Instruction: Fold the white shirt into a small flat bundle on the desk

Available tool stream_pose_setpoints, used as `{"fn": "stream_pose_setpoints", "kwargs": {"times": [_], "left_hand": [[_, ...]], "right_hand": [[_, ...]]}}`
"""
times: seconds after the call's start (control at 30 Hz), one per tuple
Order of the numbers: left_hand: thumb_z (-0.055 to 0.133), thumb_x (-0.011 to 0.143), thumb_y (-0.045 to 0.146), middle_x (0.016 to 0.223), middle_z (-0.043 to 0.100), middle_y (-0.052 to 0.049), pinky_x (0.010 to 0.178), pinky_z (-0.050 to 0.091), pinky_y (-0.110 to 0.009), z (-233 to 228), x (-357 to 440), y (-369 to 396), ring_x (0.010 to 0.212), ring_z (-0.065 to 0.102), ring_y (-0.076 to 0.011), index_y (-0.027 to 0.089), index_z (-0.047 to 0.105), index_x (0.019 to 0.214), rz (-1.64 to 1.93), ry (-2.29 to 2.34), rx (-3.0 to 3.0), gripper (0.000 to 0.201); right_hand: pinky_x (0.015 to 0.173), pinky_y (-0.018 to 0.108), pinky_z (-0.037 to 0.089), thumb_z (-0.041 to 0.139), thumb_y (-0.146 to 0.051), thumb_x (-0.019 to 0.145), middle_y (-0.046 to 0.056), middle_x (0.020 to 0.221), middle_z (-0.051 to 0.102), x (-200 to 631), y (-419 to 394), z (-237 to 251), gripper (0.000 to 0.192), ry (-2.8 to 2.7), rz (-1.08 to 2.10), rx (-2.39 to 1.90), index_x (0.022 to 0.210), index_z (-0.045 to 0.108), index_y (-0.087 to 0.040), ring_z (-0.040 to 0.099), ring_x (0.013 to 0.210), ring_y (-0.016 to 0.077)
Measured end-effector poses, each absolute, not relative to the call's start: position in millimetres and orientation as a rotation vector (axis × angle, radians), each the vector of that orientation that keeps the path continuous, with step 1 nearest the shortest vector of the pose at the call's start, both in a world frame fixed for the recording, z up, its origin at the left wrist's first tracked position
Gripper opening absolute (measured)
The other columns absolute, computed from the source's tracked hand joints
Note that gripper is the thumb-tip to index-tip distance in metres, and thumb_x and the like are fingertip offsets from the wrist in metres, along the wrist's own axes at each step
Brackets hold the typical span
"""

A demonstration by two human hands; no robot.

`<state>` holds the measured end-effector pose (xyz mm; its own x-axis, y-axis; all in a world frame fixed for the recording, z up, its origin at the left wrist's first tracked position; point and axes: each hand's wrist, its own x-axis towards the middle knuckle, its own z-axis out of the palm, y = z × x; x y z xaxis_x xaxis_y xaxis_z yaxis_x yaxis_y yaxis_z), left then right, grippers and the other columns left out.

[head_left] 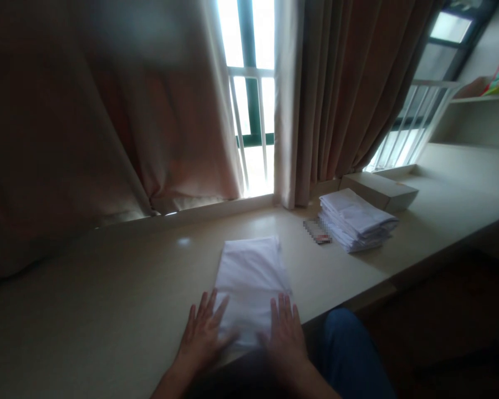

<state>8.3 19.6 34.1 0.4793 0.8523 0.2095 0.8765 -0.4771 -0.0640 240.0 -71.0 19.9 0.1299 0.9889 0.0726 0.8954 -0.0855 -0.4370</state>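
A folded white cloth [251, 282] is shown lying flat on the pale ledge [108, 288], near its front edge. The left hand [202, 335] and the right hand [285, 332] are pressed palm-down on the cloth's near corners, fingers spread wide, nothing gripped. A stack of folded white cloths [355, 219] is seen far right, beside a flat box [380, 189], below the curtains [336, 94].

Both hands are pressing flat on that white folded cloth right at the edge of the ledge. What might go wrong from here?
1. The white cloth lies at the ledge edge under the left hand and right hand; a pull toward the body might slide it off.
2. The stack of folded cloths looks uneven; a bump could topple it.
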Motion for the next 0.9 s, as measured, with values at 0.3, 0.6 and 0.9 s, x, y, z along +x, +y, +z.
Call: {"fn": "stream_pose_setpoints", "kwargs": {"times": [0.3,0.6,0.9], "left_hand": [[0.039,0.092,0.031,0.149,0.037,-0.020,0.114,0.024,-0.054,86,-25,43,0.144,0.021,-0.0331,0.005,0.045,0.134,-0.541,-1.609,-2.157,0.050],[0.031,0.093,0.021,0.146,0.045,-0.011,0.115,0.031,-0.041,35,5,21,0.140,0.034,-0.0206,0.012,0.044,0.139,-0.668,-1.551,-2.538,0.048],[0.028,0.095,0.027,0.152,0.036,-0.011,0.114,0.023,-0.057,20,62,38,0.143,0.024,-0.0314,0.020,0.042,0.143,-0.412,-1.864,-2.463,0.050]], "right_hand": [[0.111,0.051,0.033,0.041,-0.054,0.092,0.016,0.152,0.028,124,-83,42,0.071,-1.911,0.610,-1.663,0.149,0.032,-0.013,0.027,0.140,0.0332],[0.116,0.040,0.023,0.032,-0.028,0.097,0.010,0.147,0.042,149,-3,86,0.048,-2.045,0.348,-1.511,0.143,0.042,-0.015,0.034,0.138,0.0216],[0.116,0.049,0.009,0.030,-0.033,0.099,0.012,0.152,0.033,199,53,65,0.050,-2.167,0.273,-1.784,0.145,0.039,-0.015,0.020,0.144,0.0283]]}}
